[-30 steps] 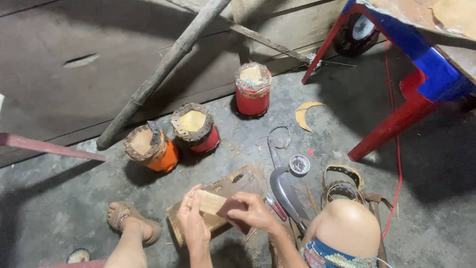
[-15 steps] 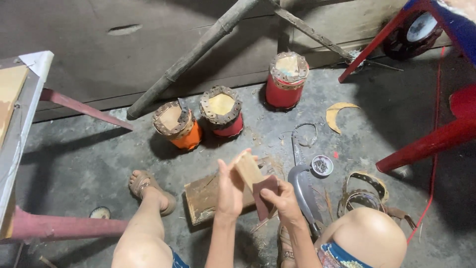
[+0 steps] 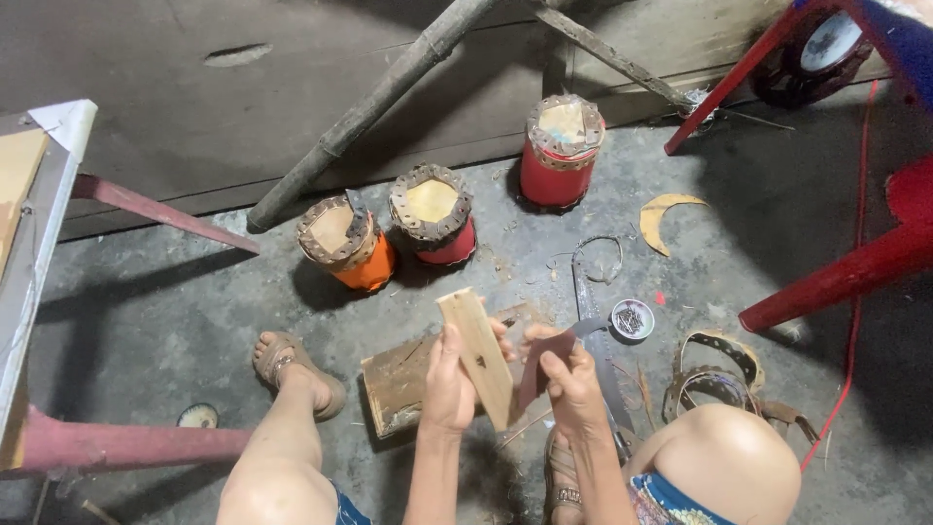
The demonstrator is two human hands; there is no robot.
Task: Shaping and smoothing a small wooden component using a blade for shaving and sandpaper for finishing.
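I am gripping a pale wood strip (image 3: 478, 352) upright in my left hand (image 3: 449, 374), fingers wrapped around it. My right hand (image 3: 573, 384) is pinching a dark reddish piece (image 3: 541, 365) against the strip's edge, just above the wood block (image 3: 400, 381). Risk: the strip is standing tilted over the block; a loose grip could be letting it slide, and my fingertips are sitting close to its edge. The concrete floor (image 3: 194, 311) around the block is lying littered with shavings; three small drums (image 3: 431, 227) are standing beyond the block near a wooden wall.

Bare arms and knees, patterned shorts (image 3: 671, 498), brown strapped sandals (image 3: 282, 355)
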